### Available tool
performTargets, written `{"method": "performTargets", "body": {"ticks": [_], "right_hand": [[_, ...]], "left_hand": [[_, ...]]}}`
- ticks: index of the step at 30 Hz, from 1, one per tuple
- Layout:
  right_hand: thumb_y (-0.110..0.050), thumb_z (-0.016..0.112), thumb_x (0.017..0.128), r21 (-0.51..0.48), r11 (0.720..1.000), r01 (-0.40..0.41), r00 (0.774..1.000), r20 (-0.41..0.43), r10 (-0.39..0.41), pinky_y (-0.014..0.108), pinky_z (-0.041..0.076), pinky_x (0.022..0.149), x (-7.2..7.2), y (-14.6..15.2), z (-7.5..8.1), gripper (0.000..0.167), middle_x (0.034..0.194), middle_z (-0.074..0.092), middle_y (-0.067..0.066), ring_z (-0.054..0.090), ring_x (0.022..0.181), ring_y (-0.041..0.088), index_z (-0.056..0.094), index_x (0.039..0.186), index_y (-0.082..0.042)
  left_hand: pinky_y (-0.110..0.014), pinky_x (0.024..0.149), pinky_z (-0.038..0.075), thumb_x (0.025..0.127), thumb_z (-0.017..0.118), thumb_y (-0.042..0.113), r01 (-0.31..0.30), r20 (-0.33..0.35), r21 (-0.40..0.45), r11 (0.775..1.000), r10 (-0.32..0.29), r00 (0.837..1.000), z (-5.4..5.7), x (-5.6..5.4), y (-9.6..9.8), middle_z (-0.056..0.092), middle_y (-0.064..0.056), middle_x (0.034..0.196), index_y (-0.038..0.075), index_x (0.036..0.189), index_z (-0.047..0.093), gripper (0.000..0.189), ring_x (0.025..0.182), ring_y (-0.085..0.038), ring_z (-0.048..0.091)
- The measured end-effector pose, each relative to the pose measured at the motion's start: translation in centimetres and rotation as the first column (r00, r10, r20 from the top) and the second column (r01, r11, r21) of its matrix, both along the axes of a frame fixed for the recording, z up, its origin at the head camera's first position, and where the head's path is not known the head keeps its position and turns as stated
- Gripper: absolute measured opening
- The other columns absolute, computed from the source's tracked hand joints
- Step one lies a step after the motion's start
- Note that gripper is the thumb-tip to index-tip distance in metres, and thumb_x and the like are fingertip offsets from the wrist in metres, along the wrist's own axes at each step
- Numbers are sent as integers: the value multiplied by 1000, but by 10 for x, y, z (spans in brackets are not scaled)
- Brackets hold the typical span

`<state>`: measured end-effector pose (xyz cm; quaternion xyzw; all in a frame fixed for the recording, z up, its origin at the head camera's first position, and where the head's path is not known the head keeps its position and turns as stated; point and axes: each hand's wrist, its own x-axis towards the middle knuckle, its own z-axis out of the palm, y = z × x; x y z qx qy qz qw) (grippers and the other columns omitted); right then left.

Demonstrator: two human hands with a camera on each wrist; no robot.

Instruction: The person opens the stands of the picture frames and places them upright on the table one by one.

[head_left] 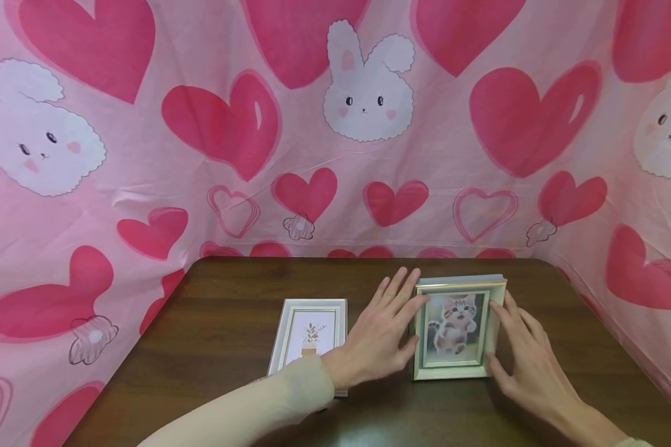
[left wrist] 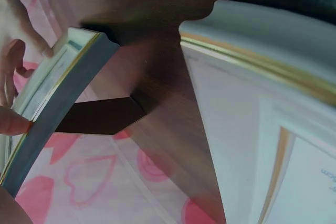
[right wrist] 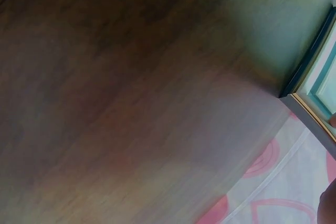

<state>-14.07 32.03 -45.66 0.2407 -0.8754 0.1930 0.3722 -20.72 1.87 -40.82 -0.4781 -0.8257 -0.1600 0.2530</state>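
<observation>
Pink cloth (head_left: 302,136), softly creased and printed with rounded hearts and scallop-edged white rabbit heads, hung behind and beside a dark brown table (head_left: 212,329) with rounded far corners and streaked wood grain. 1 cream sleeve (head_left: 263,403) crossed it, smooth and close-fitting. From it came the left hand (head_left: 383,332), fingers long and straight, tips touching the left edge of a kitten frame (head_left: 453,372). The right hand (head_left: 528,360) rested against the opposite edge, thumb apart from its slightly bent fingers. Between these 2 hands, the rectangular kitten frame stood upright on the wood, pale, deeply moulded and lined with gold. A white flower-picture frame (head_left: 284,329), also gold-lined, sat to its left, partly covered by the sleeve. Behind the kitten frame, the left wrist view showed a flat, dark strut (left wrist: 100,116), its end angular.
</observation>
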Motion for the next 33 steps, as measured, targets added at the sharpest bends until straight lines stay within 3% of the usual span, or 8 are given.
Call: {"method": "performTargets", "body": {"ticks": [5,13,25,33], "right_hand": [[-63,40,103,4,1000,11,1000,-4,-11,27,10,121,0,0,0,85,167,30,25,43,124,51,45,154,5],[-63,40,104,4,1000,25,1000,-8,-25,27,11,121,2,-2,1,85,168,30,25,43,125,51,45,154,4],[-66,40,103,-4,999,47,999,-7,-47,28,9,121,3,-2,-3,88,168,29,24,41,126,52,43,156,4],[-68,41,102,-18,998,53,999,0,-53,36,10,123,2,-1,-4,90,169,27,24,41,126,54,43,156,3]], "left_hand": [[-46,127,8,89,81,29,11,21,10,1000,-11,1000,1,-4,1,1,-8,176,10,153,46,75,161,-26,-3],[-47,127,11,88,83,28,30,68,12,999,-31,997,3,-8,1,-1,-6,176,11,154,45,78,161,-23,-5],[-44,127,7,88,81,28,10,9,-9,1000,-10,1000,4,-16,6,4,-10,176,10,152,47,75,161,-31,6],[-43,127,5,89,79,26,7,23,-22,1000,-7,1000,6,-19,8,5,-10,176,9,151,47,71,161,-25,-4]]}}
